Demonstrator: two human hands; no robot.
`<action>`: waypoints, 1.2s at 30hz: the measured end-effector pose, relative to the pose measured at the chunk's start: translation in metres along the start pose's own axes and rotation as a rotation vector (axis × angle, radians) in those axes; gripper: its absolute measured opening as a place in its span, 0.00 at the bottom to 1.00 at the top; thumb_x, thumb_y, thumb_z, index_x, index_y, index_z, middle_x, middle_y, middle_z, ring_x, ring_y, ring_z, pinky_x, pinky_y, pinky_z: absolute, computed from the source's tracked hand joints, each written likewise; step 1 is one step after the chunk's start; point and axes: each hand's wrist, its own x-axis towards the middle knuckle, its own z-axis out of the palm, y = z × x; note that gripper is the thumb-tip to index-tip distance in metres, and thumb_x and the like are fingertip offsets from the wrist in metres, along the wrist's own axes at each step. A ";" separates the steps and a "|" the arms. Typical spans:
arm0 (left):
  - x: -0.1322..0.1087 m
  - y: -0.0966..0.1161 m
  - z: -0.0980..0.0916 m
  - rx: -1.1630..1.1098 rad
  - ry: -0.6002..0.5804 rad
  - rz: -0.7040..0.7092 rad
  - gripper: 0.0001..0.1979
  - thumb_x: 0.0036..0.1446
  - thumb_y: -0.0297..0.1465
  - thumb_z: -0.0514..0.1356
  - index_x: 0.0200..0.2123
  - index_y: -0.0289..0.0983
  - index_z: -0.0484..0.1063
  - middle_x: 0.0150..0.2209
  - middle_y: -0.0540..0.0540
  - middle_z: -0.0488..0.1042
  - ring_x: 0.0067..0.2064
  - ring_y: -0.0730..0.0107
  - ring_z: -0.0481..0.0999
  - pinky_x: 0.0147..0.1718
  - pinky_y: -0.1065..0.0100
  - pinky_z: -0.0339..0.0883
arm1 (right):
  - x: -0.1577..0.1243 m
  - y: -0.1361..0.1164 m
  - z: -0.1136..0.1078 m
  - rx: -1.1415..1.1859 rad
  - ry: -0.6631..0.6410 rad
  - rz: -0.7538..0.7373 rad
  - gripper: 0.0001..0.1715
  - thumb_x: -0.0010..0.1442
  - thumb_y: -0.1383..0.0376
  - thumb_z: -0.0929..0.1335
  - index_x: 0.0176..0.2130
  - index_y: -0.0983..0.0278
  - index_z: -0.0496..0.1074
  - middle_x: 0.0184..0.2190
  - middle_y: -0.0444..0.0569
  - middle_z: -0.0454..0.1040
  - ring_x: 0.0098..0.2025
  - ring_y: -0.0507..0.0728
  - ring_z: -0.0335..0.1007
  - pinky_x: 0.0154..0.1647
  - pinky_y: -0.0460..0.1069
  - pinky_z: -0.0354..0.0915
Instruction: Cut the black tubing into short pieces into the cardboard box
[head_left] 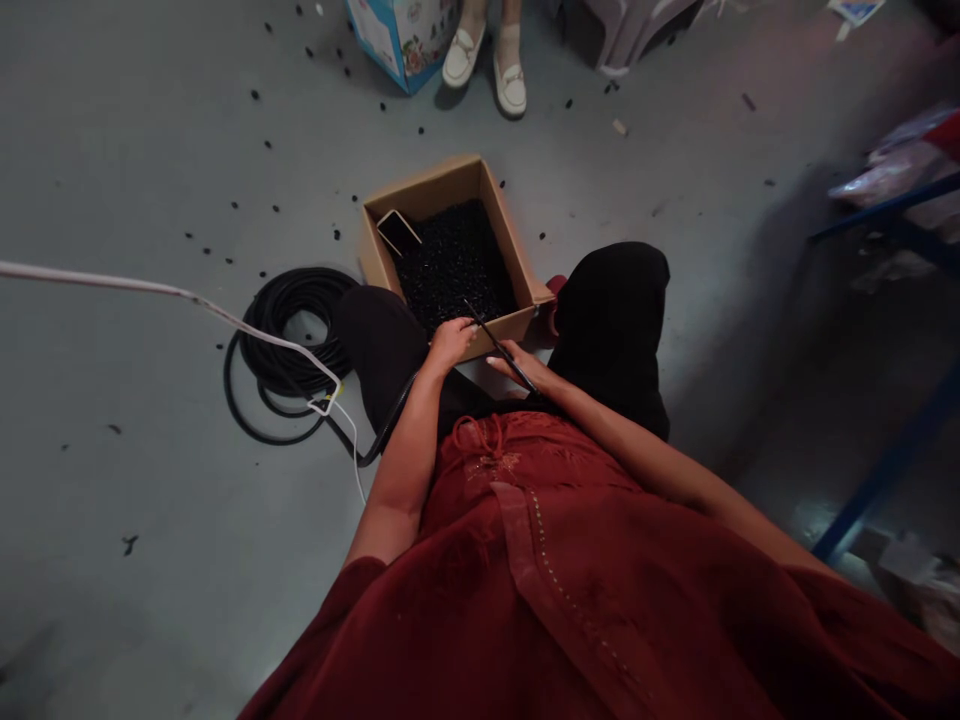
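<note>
My left hand [450, 343] is closed at the near edge of a cardboard box [517, 235], its fingertips over the rim. What its fingers hold is hidden. A black hose [390, 420] runs from a coil over my left thigh and disappears behind my left forearm. My right hand [517, 362] is closed around a long, thin black tool [493, 338], whose kind I cannot make out. Its far tip points up over the box, close to my left fingertips. Many small black pieces [457, 260] fill the bottom of the box.
A phone [399, 232] leans in the box's far left corner. The hose coil [289, 340] lies on the floor at left, with a white cord [247, 325] across it. Black bits dot the floor. Another person's shoes [510, 88], a blue-sided carton [405, 45] and a blue frame [892, 465] stand around.
</note>
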 end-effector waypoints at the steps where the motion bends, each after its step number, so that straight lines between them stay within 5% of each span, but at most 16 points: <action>1: 0.000 0.000 0.000 -0.014 -0.004 0.000 0.21 0.63 0.29 0.53 0.55 0.29 0.75 0.40 0.41 0.81 0.33 0.72 0.75 0.35 0.73 0.67 | 0.000 0.000 0.000 -0.006 0.013 0.007 0.38 0.61 0.43 0.66 0.59 0.66 0.65 0.49 0.57 0.76 0.51 0.64 0.73 0.49 0.53 0.66; 12: 0.005 -0.003 0.003 0.029 0.027 0.017 0.20 0.64 0.29 0.52 0.54 0.29 0.75 0.40 0.41 0.81 0.34 0.71 0.76 0.36 0.72 0.67 | -0.003 -0.014 -0.005 -0.198 0.058 0.058 0.26 0.65 0.46 0.61 0.51 0.61 0.68 0.36 0.52 0.78 0.40 0.62 0.74 0.37 0.48 0.61; 25: 0.000 0.000 -0.001 0.276 0.086 0.022 0.20 0.65 0.30 0.53 0.56 0.31 0.74 0.51 0.37 0.79 0.52 0.61 0.77 0.52 0.68 0.65 | 0.003 -0.008 -0.002 -0.278 0.101 0.032 0.21 0.65 0.48 0.61 0.44 0.60 0.70 0.32 0.51 0.76 0.37 0.61 0.72 0.33 0.47 0.55; 29: -0.003 0.004 -0.003 0.285 0.070 -0.004 0.21 0.67 0.29 0.52 0.60 0.30 0.71 0.59 0.37 0.74 0.60 0.62 0.72 0.58 0.68 0.62 | 0.006 -0.003 0.000 -0.155 0.142 0.017 0.17 0.62 0.50 0.66 0.37 0.60 0.69 0.27 0.47 0.73 0.34 0.59 0.70 0.32 0.47 0.56; 32: -0.008 0.008 -0.005 0.282 0.066 0.000 0.22 0.65 0.27 0.54 0.61 0.31 0.70 0.61 0.38 0.72 0.62 0.63 0.70 0.60 0.69 0.60 | 0.007 -0.003 0.003 0.172 0.118 0.116 0.19 0.56 0.48 0.70 0.33 0.60 0.67 0.23 0.43 0.68 0.28 0.55 0.66 0.28 0.47 0.58; 36: -0.019 0.017 -0.002 0.274 0.046 -0.009 0.33 0.63 0.27 0.55 0.70 0.32 0.53 0.58 0.36 0.74 0.58 0.62 0.74 0.56 0.67 0.64 | 0.009 -0.008 0.003 0.290 0.107 0.086 0.23 0.57 0.44 0.66 0.39 0.59 0.64 0.25 0.42 0.69 0.24 0.53 0.65 0.25 0.47 0.63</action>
